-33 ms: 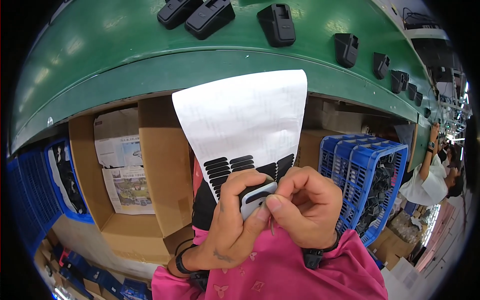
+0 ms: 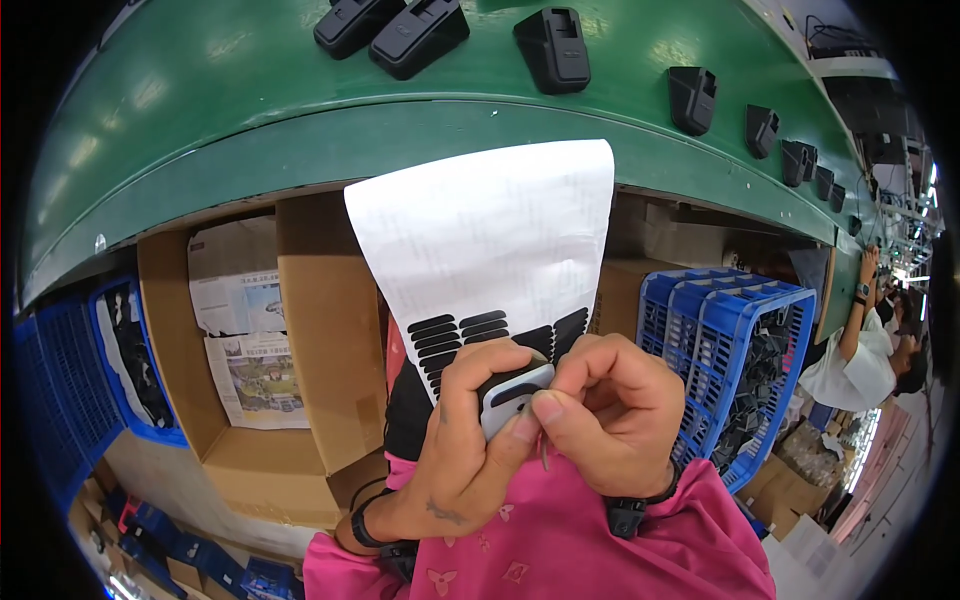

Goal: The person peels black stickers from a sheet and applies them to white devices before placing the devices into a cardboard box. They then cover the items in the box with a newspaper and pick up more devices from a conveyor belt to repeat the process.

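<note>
Misplacement looks the main risk: left hand [image 2: 465,460] grips a small white part [image 2: 512,395] plus the sticker sheet [image 2: 490,250] near the chest, below the belt [image 2: 250,130]; right hand [image 2: 600,415], pinched narrow, presses a pad that could land crooked or crease.

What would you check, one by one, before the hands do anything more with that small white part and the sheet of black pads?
1. Left hand grips the small white part: ok.
2. Right hand has its fingertips at the part: ok.
3. Sticker sheet upright, black pads left on it: ok.
4. Pad seated on the part: cannot tell, fingers cover it.
5. Thin tool under the right hand: cannot tell.
6. Conveyor belt carries black housings: ok.
</note>
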